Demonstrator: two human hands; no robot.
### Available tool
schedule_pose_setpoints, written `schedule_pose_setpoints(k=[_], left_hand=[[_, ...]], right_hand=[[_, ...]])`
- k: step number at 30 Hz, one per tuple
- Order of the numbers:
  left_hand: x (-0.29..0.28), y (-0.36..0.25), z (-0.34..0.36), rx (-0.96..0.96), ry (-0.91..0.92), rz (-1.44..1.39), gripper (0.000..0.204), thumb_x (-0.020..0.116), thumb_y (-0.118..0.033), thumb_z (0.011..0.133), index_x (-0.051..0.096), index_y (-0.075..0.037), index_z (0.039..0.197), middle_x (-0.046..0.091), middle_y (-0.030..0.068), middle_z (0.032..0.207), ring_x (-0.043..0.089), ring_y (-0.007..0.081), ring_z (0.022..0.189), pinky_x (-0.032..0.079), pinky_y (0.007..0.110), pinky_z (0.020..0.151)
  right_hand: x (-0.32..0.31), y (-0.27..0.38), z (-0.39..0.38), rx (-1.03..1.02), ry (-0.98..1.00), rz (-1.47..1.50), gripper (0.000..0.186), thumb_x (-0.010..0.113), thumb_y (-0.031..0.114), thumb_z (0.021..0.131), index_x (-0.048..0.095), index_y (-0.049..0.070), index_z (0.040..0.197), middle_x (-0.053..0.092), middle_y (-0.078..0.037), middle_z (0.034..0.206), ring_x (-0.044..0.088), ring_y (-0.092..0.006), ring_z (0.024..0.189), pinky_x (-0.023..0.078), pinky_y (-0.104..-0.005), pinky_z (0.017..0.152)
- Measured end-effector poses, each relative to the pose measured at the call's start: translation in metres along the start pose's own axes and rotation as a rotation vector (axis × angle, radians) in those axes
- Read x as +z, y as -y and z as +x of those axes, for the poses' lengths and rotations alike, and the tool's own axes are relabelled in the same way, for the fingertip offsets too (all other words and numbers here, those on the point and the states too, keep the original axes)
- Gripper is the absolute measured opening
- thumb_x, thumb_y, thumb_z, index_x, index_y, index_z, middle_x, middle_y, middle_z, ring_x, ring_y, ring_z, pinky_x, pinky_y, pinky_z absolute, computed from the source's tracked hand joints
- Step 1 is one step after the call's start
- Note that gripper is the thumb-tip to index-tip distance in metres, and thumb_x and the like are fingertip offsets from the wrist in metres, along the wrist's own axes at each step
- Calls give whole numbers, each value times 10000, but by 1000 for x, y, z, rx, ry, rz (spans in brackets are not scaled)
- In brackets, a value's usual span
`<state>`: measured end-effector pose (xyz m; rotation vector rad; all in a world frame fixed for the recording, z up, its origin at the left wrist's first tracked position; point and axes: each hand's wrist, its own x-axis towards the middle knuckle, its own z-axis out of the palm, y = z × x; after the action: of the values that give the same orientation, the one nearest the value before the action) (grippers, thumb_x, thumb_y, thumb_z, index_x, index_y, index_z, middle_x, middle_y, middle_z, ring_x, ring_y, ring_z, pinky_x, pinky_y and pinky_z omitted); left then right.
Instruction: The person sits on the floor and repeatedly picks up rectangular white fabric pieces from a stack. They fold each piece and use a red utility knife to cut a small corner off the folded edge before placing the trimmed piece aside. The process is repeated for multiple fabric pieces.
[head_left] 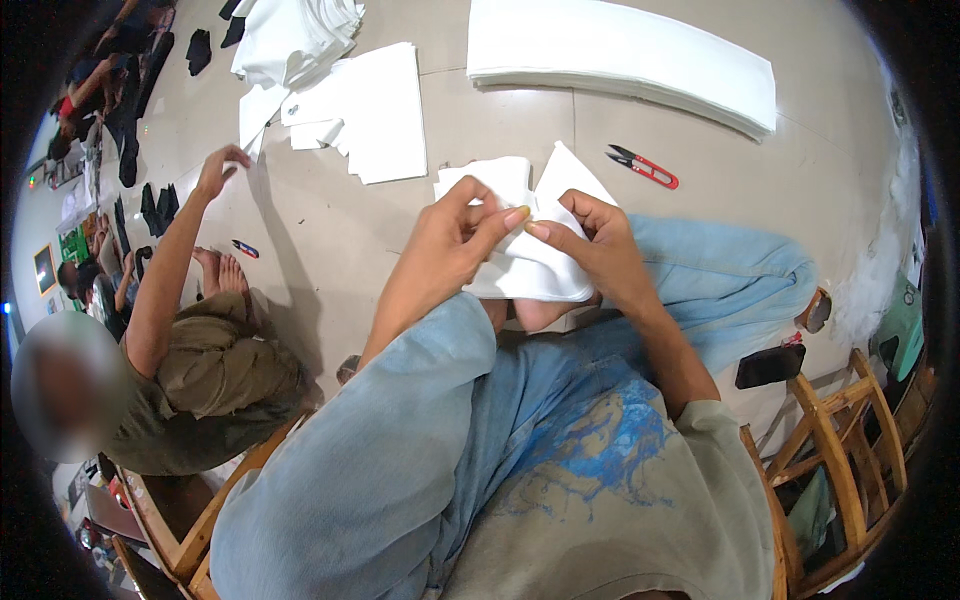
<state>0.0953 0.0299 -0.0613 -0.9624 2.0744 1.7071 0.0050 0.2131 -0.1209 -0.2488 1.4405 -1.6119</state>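
Observation:
Between my legs I hold a white piece of cloth (535, 272), folded or layered, with one pointed corner sticking up at the back. My left hand (455, 235) pinches it from the left, thumb and fingers pressed together. From the right, my right hand (595, 245) pinches the same cloth, and the two thumb tips almost meet at its middle. What lies under the thumbs is too small to make out. My bare foot shows partly beneath the cloth's lower edge.
Red-handled thread snips (645, 167) lie on the tiled floor, right of the cloth. Beyond is a long white cloth stack (620, 60); more white pieces (385, 115) lie left of it. A co-worker sits at left, reaching out a hand (222, 172). A phone (770, 367) rests by a wooden chair (840, 450).

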Motion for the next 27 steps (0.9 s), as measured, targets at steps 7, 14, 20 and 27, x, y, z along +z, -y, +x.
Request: schedule_pose_setpoints(k=[7,14,20,27], left_hand=[[-16,-9,-30,-7,105,-81,425,703,-367,957,643,28,1103,667,119,984,619,179,919,519,318,785],[-13,-8,-33,151,-48,-462,376,572,-190,1027,548,20,1338,631,116,1250,581,161,1146,430,311,1017],[-17,-61,3,499,-449,-653,359,559,-196,1046,520,25,1325,656,53,1080,592,76,973,467,230,843],[-43,-68,135,598,-496,-258,246,591,-241,1046,617,4,1057,491,-77,712,344,5,615,273,208,537]], right_hand=[[66,3,-5,-109,-6,224,173,648,187,1006,638,29,1076,672,-12,956,599,-59,862,501,-228,754],[60,31,-10,-197,-131,438,202,515,207,1076,582,24,1130,595,11,996,530,-51,931,456,-226,826],[-39,81,-13,-428,-855,221,264,546,180,1062,512,21,1270,614,-47,1020,570,-96,932,495,-257,844],[-211,92,23,-747,-1024,-379,235,531,122,1056,539,4,1258,657,-106,1048,598,-136,976,486,-292,884]])
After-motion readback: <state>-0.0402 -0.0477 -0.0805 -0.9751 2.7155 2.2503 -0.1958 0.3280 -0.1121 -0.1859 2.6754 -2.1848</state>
